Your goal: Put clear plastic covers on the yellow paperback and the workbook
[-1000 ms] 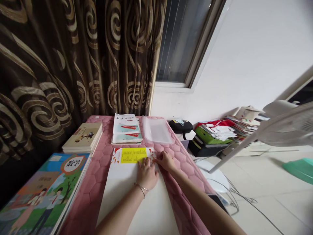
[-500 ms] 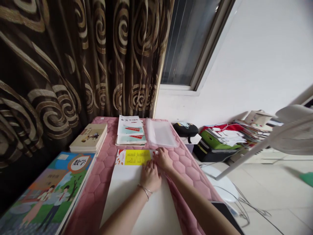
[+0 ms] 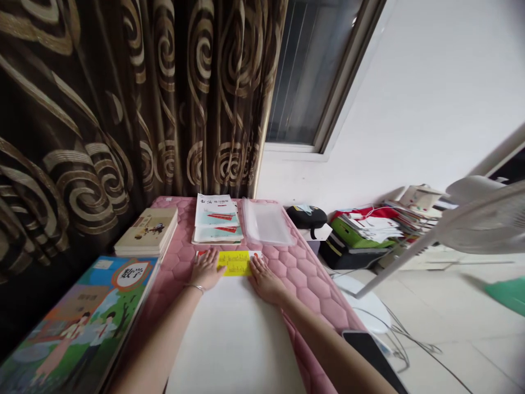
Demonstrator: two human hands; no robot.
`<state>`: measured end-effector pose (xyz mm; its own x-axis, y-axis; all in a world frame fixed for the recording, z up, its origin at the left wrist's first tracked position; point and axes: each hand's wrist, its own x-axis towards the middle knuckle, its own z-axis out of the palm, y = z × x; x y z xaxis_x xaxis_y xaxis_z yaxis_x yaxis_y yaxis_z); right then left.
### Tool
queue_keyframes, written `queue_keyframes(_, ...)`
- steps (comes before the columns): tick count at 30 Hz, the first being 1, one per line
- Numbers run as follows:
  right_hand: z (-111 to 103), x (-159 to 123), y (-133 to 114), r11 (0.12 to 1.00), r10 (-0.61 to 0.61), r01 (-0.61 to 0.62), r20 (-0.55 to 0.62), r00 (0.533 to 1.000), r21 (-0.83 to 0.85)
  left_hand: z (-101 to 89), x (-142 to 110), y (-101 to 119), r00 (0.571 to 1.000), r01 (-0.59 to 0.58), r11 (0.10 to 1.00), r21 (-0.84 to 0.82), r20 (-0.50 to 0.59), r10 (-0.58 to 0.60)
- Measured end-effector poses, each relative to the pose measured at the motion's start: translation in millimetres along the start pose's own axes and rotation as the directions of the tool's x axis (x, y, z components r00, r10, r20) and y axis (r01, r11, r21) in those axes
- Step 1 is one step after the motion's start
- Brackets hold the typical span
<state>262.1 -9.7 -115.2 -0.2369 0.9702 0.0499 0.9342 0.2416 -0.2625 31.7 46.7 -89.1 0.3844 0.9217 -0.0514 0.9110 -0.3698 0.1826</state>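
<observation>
The long, plain white paper sheet lay on the middle of the pink, hexagon-quilted surface, a bright yellow printed strip across its far end. The left hand and right hand were flat, palms down, fingers extended, gripping nothing; each touched one side of the strip. Risks, as judged: uneven pressure could have skewed or creased the sheet; the seemingly padded surface could have yielded beneath the palms; the thin silver metal bracelet (worn at the left wrist) could have caught the paper's edge. Count: two hands, one sheet, one strip, one bracelet, one stack of blue-and-green illustrated textbooks, one stack of beige-covered books, one pile of white-and-teal workbooks, two covers showing, and one pile of clear plastic covers, number undeterminable.
</observation>
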Motion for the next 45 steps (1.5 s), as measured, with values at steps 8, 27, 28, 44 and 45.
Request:
queue_keyframes(8, -3, 50, -90, 0.993, 0.017, -0.033, 0.141, 0.990, 0.112, 5.2, -5, -10, 0.999, 0.041, 0.998, 0.056, -0.022, -0.040)
queue_keyframes(27, -18, 42, -14, 0.961, 0.255, -0.242, 0.092, 0.962, -0.131, -12.5, -59, 16, 0.986, 0.158, 0.983, 0.096, 0.035, -0.162)
queue_keyframes(28, -19, 44, -17, 0.965, 0.238, -0.226, 0.080, 0.968, -0.133, -11.7, -71, 24, 0.994, 0.098, 0.991, 0.093, 0.031, -0.102)
queue_keyframes(44, -38, 104, -54, 0.994, 0.061, -0.046, 0.156, 0.986, -0.098, 78.5, -189, 81, 0.802, -0.502, 0.777, 0.379, -0.133, 0.583)
queue_keyframes(45, -40, 107, -54, 0.994, 0.067, -0.050, 0.169, 0.983, -0.101, 80.5, -188, 81, 0.793, -0.498, 0.766, 0.406, -0.144, 0.592)
